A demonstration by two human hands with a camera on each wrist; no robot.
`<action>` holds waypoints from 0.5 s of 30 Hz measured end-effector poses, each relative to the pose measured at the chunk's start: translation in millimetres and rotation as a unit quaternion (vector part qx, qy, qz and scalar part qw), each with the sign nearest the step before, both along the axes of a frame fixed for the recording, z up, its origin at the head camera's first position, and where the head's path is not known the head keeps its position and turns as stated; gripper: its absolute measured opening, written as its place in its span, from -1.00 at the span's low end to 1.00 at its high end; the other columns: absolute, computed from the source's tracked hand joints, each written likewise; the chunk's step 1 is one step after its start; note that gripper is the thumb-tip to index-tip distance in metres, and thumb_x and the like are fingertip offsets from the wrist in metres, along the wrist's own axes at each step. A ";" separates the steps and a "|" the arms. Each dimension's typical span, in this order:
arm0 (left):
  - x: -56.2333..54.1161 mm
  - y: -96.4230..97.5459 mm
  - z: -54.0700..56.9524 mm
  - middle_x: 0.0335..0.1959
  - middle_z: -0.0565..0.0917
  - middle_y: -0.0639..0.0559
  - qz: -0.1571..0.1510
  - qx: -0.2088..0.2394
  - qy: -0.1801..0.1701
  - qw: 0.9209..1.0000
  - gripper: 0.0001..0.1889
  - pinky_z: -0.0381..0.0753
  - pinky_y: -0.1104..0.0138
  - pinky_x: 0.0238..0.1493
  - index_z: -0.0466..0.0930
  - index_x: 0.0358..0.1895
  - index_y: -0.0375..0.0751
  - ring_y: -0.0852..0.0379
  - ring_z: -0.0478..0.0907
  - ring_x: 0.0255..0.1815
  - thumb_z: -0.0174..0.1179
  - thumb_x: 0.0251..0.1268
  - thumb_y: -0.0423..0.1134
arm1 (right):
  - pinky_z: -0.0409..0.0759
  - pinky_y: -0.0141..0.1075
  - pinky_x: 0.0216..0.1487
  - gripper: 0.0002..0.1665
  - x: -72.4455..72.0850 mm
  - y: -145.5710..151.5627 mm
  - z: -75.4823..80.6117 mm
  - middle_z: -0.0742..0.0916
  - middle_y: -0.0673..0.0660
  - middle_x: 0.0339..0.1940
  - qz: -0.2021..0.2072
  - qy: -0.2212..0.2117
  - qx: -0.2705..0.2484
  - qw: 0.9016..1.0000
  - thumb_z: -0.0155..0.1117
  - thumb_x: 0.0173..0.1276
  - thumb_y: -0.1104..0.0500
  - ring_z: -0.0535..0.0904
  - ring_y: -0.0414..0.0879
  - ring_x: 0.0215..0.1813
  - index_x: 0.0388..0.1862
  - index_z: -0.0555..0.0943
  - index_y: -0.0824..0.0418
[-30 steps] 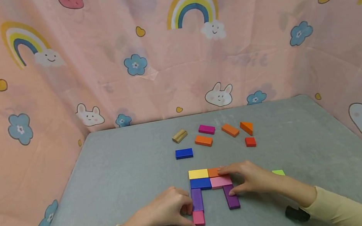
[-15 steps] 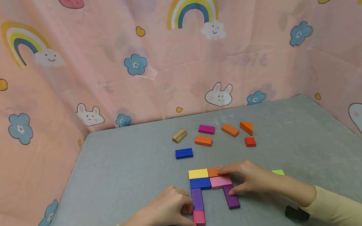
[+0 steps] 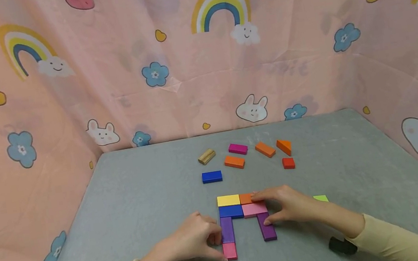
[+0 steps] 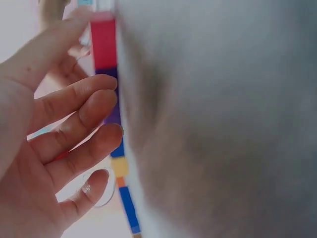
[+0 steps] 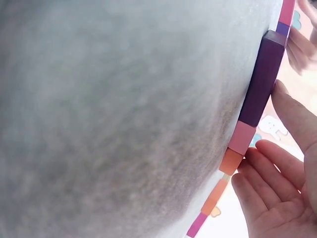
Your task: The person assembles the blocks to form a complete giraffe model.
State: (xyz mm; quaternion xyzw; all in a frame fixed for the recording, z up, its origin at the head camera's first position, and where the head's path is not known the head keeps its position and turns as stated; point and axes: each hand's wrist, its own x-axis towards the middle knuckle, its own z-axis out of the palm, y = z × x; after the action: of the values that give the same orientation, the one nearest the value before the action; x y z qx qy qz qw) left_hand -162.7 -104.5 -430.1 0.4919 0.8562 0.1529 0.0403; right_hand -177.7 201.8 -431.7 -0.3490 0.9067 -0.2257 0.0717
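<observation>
Flat coloured blocks form an arch on the table. My left hand (image 3: 198,240) touches its left leg from outside: the fingers lie against the side of the purple block (image 3: 227,229), and the thumb tip is at the near end of the pinkish-red block (image 3: 230,251). In the left wrist view those fingers are gently bent and spread. My right hand (image 3: 291,205) rests on the other side, thumb on the dark purple block (image 3: 266,229) and fingertips on the orange block (image 3: 245,198). Between the legs' tops lie a blue block (image 3: 231,211), a pink block (image 3: 254,209) and a yellow block (image 3: 228,200).
Behind the arch lie loose blocks: a blue one (image 3: 212,177), a wooden one (image 3: 206,156), a magenta one (image 3: 238,148), orange ones (image 3: 234,162), an orange triangle (image 3: 284,147) and a small red one (image 3: 288,163). A lime-green block (image 3: 320,198) is partly behind the right forearm.
The pinkish-red block has shifted very slightly right, in line with the purple block above it, along with my left thumb. My right hand stays where it was.
</observation>
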 end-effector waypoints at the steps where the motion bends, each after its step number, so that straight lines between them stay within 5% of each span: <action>1: -1.5 0.3 2.1 -0.61 0.41 0.33 0.006 0.006 0.004 1.000 -0.62 0.13 0.51 -0.41 0.53 -0.54 0.08 0.48 0.25 -0.55 0.34 -0.07 0.27 | 0.53 -0.04 0.15 -0.26 0.0 -0.1 0.2 0.61 0.08 0.23 0.000 0.001 0.000 1.000 0.41 0.10 -0.16 0.53 0.02 0.24 0.24 0.51 0.10; 5: -11.4 3.2 8.7 -0.48 0.51 0.22 0.038 0.041 0.031 0.998 -0.64 0.30 0.53 -0.37 0.60 -0.40 -0.01 0.38 0.35 -0.46 0.34 0.01 0.20 | 0.53 -0.04 0.14 -0.26 0.0 0.2 1.2 0.61 0.08 0.23 -0.002 0.001 0.001 1.000 0.41 0.10 -0.17 0.53 0.02 0.24 0.24 0.52 0.10; 9: -21.2 7.4 10.0 -0.05 0.61 0.08 0.063 0.038 0.028 0.997 -0.51 0.56 0.39 -0.02 0.63 -0.02 -0.11 0.23 0.52 -0.06 0.30 0.10 0.16 | 0.52 -0.05 0.15 -0.26 0.0 0.2 1.2 0.61 0.07 0.23 -0.003 0.000 0.005 1.000 0.41 0.10 -0.17 0.52 0.01 0.25 0.24 0.52 0.09; 12: -26.4 10.7 8.2 0.23 0.52 0.03 0.065 0.015 0.019 0.998 -0.39 0.47 0.24 0.23 0.55 0.16 -0.13 0.13 0.45 0.24 0.26 0.14 0.18 | 0.52 -0.04 0.16 -0.27 -0.3 -0.1 0.5 0.60 0.07 0.24 0.000 0.003 0.005 1.000 0.41 0.11 -0.16 0.52 0.01 0.25 0.24 0.52 0.09; 15: -29.5 13.4 4.7 0.29 0.47 0.02 0.061 0.001 0.007 0.998 -0.38 0.42 0.21 0.28 0.52 0.20 -0.14 0.11 0.39 0.32 0.22 0.18 0.18 | 0.51 -0.03 0.16 -0.28 0.1 -0.8 1.0 0.60 0.08 0.24 0.004 0.002 0.003 1.000 0.41 0.12 -0.14 0.52 0.02 0.25 0.24 0.52 0.10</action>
State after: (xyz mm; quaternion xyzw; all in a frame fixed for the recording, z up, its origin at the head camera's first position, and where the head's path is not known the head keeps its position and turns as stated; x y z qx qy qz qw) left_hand -192.2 -91.2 -425.3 0.4399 0.8847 0.1526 0.0242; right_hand -177.6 201.0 -430.7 -0.3528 0.9061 -0.2221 0.0722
